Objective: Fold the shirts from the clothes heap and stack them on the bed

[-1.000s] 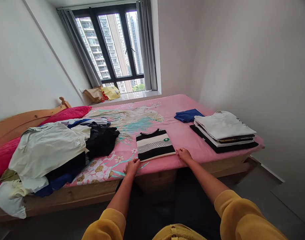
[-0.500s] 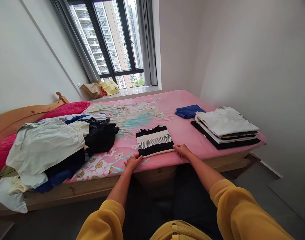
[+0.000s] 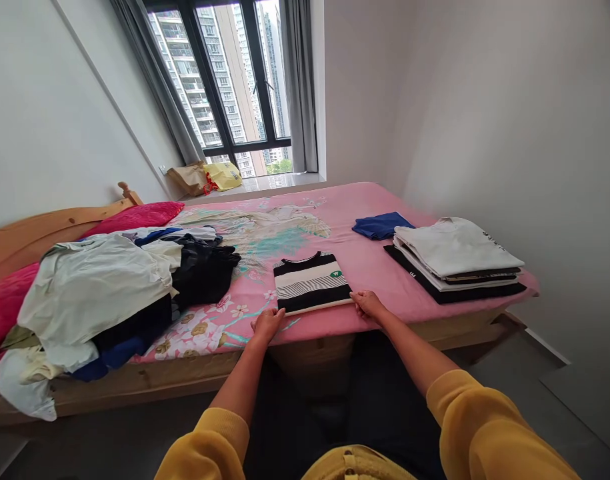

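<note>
A folded striped shirt (image 3: 311, 283) in black and cream, with a small green patch marked W, lies flat on the pink bed sheet (image 3: 375, 267) near the bed's front edge. Its neckline faces the window. My left hand (image 3: 267, 324) pinches its near left corner. At the near right corner, my right hand (image 3: 367, 305) has thumb and fingers closed on the hem. To the right sits a stack of folded shirts (image 3: 457, 250), a white one on top and a black one at the bottom. A folded blue garment (image 3: 382, 225) rests just behind that stack.
A loose heap of clothes (image 3: 99, 287), white, black and blue, covers the left of the bed. Behind it are a red pillow (image 3: 139, 219) and the wooden headboard (image 3: 49, 227). Paper and yellow bags (image 3: 223, 176) stand on the windowsill. A wall borders the right side.
Both hands stay at the shirt's near corners and the shirt keeps its place on the bed. The view has shifted slightly.
</note>
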The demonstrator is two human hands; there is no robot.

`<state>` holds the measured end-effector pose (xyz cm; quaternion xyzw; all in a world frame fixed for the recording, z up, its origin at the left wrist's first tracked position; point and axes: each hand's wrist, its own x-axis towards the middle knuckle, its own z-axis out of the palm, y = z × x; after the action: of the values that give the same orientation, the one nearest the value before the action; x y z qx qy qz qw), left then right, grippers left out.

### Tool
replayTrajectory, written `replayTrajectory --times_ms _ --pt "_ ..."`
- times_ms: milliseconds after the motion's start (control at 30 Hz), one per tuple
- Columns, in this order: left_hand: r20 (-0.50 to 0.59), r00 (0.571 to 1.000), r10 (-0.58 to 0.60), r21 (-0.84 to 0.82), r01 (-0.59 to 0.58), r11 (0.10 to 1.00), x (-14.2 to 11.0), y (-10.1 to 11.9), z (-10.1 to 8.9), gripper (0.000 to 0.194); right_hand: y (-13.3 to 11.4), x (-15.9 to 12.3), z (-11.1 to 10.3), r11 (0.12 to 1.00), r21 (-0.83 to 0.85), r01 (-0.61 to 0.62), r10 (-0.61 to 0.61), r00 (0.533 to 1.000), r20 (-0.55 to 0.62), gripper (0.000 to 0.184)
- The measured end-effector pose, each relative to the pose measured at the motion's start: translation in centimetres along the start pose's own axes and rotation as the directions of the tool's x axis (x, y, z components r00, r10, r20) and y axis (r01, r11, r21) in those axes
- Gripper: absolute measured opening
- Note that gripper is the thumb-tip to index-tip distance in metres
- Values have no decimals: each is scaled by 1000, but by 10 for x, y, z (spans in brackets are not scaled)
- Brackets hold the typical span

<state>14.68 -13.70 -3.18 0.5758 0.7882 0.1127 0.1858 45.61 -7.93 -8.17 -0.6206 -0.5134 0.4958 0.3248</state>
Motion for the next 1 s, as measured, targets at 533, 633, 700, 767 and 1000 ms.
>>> replayTrajectory --times_ms 533,633,700,767,1000 --pt "2 998 -64 -5 64 998 -39 -12 8 39 13 -32 -2 970 -237 -57 51 998 -32 27" --pt "-18 996 -87 2 87 996 -32 -8 8 41 10 -28 -4 943 -327 -66 37 995 -95 34" --pt "-22 995 -100 -2 100 995 -27 -5 9 46 8 -26 -7 925 -374 -63 21 993 -114 39" --pt "-21 993 -116 -16 116 993 -24 -3 10 49 6 -22 -9 912 -405 -59 17 994 -105 43" --pt "70 985 -160 -266 173 948 -31 -6 14 52 1 -7 -5 918 -377 -127 126 992 -29 50"
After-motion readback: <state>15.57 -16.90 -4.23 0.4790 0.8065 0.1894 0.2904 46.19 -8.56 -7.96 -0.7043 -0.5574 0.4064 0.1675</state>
